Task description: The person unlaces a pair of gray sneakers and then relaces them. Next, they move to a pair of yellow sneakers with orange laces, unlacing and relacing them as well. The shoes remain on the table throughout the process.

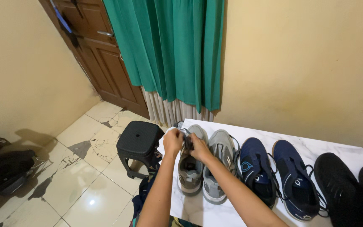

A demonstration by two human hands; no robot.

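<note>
On marble table (358,152), leftmost grey shoe (191,166): left hand (172,142) and right hand (198,147) both pinched closed on its laces (185,136) near the toe (grey mate (218,166) touching alongside).

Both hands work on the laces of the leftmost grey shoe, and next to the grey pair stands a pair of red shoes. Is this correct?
Not quite. The head view shows the left hand and right hand at the leftmost grey shoe, but the neighbouring pair is dark blue, not red.
</note>
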